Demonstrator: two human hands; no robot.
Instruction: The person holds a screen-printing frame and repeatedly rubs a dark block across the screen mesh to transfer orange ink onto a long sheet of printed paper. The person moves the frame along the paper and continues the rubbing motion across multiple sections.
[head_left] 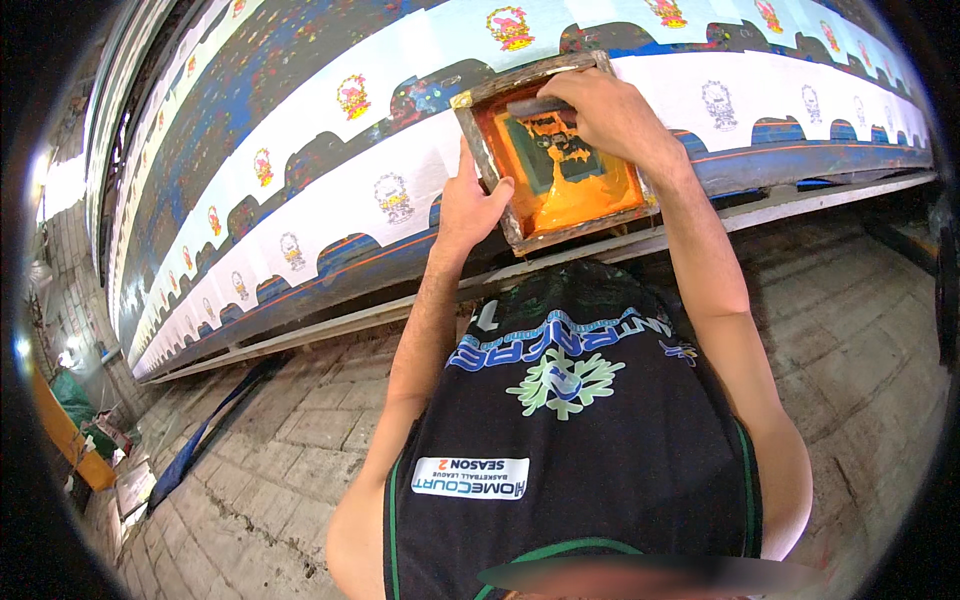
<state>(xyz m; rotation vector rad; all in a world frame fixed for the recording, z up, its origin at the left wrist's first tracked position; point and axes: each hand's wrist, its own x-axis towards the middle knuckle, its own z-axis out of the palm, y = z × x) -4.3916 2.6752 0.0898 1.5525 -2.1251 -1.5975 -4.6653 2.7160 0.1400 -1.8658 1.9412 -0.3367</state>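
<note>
A wooden screen-printing frame (583,232) lies tilted on the white fabric pieces, its mesh smeared with orange ink (572,203) around a darker green patch. My left hand (470,210) grips the frame's left side, thumb on the near part of the rail and fingers along its outer edge. At the far end of the frame, my right hand (608,112) is closed around a dark squeegee (537,106), which rests over the mesh near the far rail. The squeegee's right part is hidden under my fingers. Orange ink spreads over the mesh on the near side of it.
A long table (395,245) curves across the view, carrying rows of white cut fabric (335,215). Nearer pieces bear grey outline prints (393,198); farther ones show red and yellow prints (353,97). A rail (790,207) runs along the near edge, above a brick floor (300,450).
</note>
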